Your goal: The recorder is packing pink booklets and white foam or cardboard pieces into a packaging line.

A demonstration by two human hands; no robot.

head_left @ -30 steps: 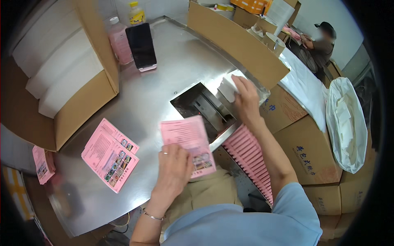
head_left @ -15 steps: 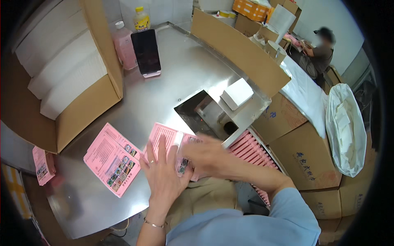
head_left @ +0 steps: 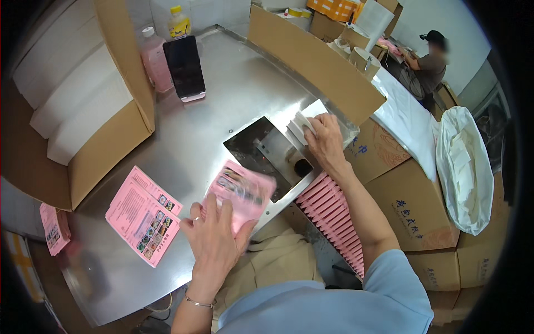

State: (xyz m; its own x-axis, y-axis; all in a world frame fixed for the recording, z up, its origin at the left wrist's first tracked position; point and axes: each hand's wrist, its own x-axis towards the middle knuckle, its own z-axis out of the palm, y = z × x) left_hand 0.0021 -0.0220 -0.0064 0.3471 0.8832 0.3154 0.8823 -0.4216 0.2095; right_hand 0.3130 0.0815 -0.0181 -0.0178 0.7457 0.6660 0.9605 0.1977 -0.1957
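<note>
My left hand [head_left: 214,242] is at the near edge of the metal table, its fingers and thumb on the lower part of a pink printed paper sleeve [head_left: 231,181]. The sleeve's right side is smeared by motion. Farther right, my right hand [head_left: 327,139] closes its fingers on thin white folded papers [head_left: 301,126], which lift at an angle from a small white stack [head_left: 315,109] beside the table's cut-out. To the left of my left hand lie overlapping pink printed sleeves [head_left: 142,214], flat on the table.
A dark rectangular opening [head_left: 261,153] is set in the table [head_left: 222,78]. Below it stands a row of packed pink packets [head_left: 336,222]. A carton of white bundles [head_left: 114,145] stands left, a phone [head_left: 184,67] and bottles behind. Cartons [head_left: 411,206] line the right; a person [head_left: 431,64] sits beyond.
My right hand has moved from the pink sleeve up and right to the white stack. The sleeve beneath my left hand has folded over and turned.
</note>
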